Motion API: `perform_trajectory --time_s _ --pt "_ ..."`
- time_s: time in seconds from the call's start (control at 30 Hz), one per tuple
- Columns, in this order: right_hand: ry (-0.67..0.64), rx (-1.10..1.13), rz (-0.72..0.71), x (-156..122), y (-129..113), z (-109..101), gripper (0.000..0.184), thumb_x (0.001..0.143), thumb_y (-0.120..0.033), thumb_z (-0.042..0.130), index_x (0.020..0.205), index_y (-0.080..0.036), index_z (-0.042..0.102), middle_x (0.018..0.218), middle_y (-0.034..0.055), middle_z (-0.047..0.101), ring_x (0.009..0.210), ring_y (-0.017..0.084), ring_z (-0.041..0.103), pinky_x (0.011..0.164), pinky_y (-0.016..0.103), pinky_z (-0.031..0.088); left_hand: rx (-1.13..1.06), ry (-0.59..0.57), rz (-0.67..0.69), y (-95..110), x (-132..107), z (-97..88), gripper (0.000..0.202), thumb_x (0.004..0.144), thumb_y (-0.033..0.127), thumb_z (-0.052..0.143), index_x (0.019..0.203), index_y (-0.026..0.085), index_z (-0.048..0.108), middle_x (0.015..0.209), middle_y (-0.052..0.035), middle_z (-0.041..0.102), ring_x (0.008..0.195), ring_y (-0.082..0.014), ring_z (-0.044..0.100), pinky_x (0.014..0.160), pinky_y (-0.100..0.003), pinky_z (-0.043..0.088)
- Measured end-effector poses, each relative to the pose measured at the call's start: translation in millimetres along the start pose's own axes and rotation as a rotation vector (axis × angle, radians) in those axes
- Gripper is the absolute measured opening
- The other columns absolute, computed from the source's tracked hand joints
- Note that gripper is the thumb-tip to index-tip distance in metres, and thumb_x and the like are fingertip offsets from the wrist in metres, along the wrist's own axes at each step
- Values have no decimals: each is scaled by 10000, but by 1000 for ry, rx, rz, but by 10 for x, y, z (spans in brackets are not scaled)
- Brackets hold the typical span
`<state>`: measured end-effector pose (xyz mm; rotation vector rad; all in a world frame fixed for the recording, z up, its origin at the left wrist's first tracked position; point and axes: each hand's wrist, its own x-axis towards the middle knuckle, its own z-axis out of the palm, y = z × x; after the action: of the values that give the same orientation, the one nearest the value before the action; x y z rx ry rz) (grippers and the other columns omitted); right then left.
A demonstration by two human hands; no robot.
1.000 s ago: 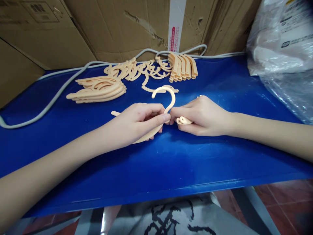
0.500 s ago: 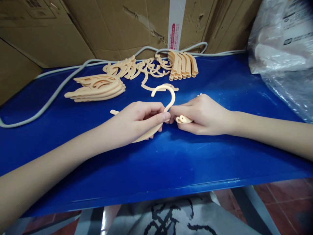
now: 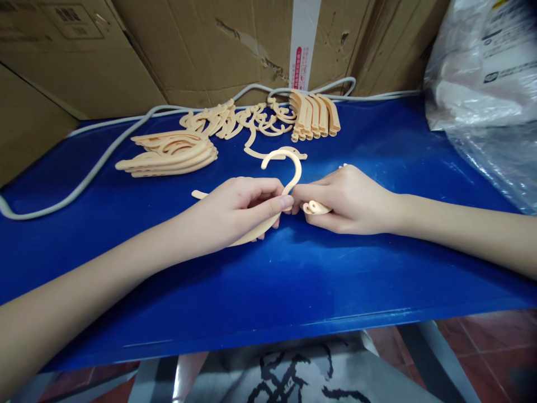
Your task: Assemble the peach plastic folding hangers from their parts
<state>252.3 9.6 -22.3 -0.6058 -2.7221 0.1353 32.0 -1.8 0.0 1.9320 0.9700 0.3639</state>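
My left hand [image 3: 235, 210] is closed around a peach plastic hanger [image 3: 289, 168], whose hook stands up between my two hands. My right hand [image 3: 348, 198] pinches the base of that hook and also holds a short peach curved piece [image 3: 315, 208] under its fingers. Both hands rest on the blue table top [image 3: 293, 280], fingertips almost touching. The hanger's arm runs under my left palm and its end shows to the left of that hand.
A stack of peach hanger arms [image 3: 168, 152] lies at the left rear, loose hooks [image 3: 243, 120] in the middle, a row of curved pieces [image 3: 314, 115] behind. A grey cable [image 3: 96, 165] crosses the table. Cardboard boxes [image 3: 188, 45] stand behind, a plastic bag [image 3: 482, 84] at right.
Nothing has visibly changed apart from a slight shift of the camera; both hands keep the same hold on the hanger.
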Motion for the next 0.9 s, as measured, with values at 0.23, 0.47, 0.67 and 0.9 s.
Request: perform_trajectory --time_s 0.23,0.47,0.67,0.9 --pt "3 5 -15 12 10 0 156 902 -185 420 871 -171 573 689 -4 657 523 110 524 499 239 245 1 -1 -3 4 -7 -5 310 949 401 498 761 164 566 639 42 561 541 -82 547 485 -165 416" --pt "-17 6 11 8 6 -2 163 905 -202 405 873 -181 563 715 -2 670 538 113 526 507 244 238 -1 -1 -14 0 1 1 305 951 385 492 753 164 564 637 39 567 539 -85 554 489 -165 423" --pt "-10 3 8 7 2 -3 161 909 -202 405 864 -179 558 705 4 675 528 115 520 503 246 234 6 4 -14 13 0 4 319 943 403 503 744 162 567 643 36 574 551 -84 557 501 -164 419" --pt "-32 8 24 8 2 -8 165 904 -210 400 876 -182 560 731 11 689 537 118 529 506 250 232 9 5 -18 35 0 -4 342 932 441 512 728 170 555 630 34 565 549 -92 550 500 -176 409"
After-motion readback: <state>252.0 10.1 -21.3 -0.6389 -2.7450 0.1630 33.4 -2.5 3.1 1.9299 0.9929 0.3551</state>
